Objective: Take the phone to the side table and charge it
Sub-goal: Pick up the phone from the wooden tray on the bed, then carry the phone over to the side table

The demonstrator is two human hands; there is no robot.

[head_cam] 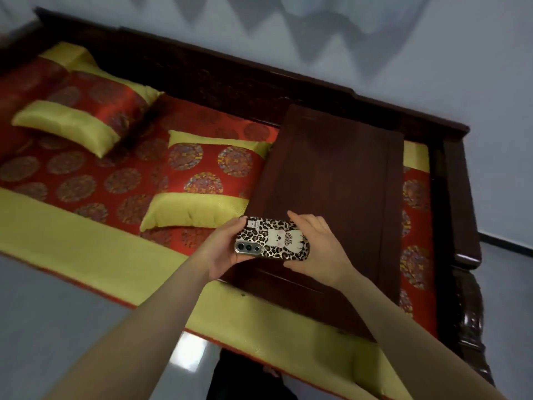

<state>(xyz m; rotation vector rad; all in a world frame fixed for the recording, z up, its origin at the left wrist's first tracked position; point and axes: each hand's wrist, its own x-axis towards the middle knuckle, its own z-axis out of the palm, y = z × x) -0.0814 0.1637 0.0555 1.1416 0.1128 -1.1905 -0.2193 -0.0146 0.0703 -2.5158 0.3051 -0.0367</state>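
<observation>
One phone [272, 237], two hands (left [222, 249], right [314, 249]), two cushions (one [83, 111], another [207, 180]), one low table [340, 180], and one wooden couch [230, 73].

A home sitting room, furnished in a traditional style: a long carved dark-wood couch [467, 215] stands against a plain pale wall [432, 67], covered with a red-and-gold brocade seat cushion [86, 215] and matching pillows [202, 180]. A low dark wooden worktop [340, 180] sits on the couch, above a glossy tiled floor [57, 298]
</observation>
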